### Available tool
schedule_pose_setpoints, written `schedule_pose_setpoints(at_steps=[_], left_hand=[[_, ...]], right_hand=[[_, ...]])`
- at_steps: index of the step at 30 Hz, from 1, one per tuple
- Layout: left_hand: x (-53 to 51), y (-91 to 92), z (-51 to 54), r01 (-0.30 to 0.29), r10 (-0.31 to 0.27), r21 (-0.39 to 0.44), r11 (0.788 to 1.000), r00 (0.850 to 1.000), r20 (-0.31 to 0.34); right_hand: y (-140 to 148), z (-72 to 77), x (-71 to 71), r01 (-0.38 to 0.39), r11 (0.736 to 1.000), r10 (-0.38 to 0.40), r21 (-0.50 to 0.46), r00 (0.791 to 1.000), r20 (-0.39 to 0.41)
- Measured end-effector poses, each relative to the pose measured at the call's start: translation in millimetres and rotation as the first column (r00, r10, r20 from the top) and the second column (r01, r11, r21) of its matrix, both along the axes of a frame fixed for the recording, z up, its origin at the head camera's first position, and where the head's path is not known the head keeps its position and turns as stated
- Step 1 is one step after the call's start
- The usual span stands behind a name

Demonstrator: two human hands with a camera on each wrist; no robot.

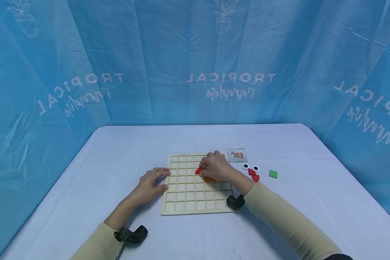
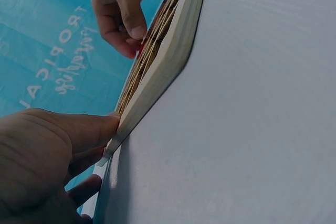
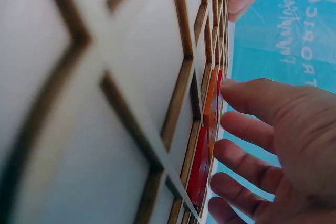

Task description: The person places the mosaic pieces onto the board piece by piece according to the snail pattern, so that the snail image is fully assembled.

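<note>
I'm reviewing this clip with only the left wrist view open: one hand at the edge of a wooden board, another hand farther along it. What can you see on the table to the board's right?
Observer: The head view shows a loose green piece there, apart from the board.
Operator: My view cuts that off. Is there any picture nearby?
Observer: Yes, a small card with a coloured drawing lies near the board's far right corner.
Operator: And is there any colour on the board besides red?
Observer: Yes, orange: an orange piece sits on it, partly covered in the head view by the right hand.
</note>
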State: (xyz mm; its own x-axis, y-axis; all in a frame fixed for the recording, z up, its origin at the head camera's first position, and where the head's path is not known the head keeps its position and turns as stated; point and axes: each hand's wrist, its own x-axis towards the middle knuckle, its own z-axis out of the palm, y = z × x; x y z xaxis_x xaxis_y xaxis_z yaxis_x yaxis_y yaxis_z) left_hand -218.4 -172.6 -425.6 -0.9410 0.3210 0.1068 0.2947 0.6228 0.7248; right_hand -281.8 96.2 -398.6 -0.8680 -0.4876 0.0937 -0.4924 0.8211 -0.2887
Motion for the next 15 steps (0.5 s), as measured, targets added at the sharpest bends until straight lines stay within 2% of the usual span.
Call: schedule_pose_setpoints(at_steps=[4, 8, 15], left_hand=[[0.2, -0.3, 0.4, 0.005, -0.005, 0.003, 1.0, 1.0, -0.004], [0.5, -0.6, 0.7, 0.015, -0.014, 0.009, 1.0, 1.0, -0.009], [0.2, 0.0, -0.3, 0.0, 0.0, 0.001, 1.0, 1.0, -0.002]], right_hand=[[3.4, 6.5, 4.0, 0.013, 0.998, -0.013, -0.057, 1.0, 0.004], [14.3, 16.1, 10.4, 0.062, 0.992, -0.061, -0.111, 0.998, 0.014], [62.8, 27.4, 24.3, 0.112, 0.978, -0.118, -0.173, 0.993, -0.023]])
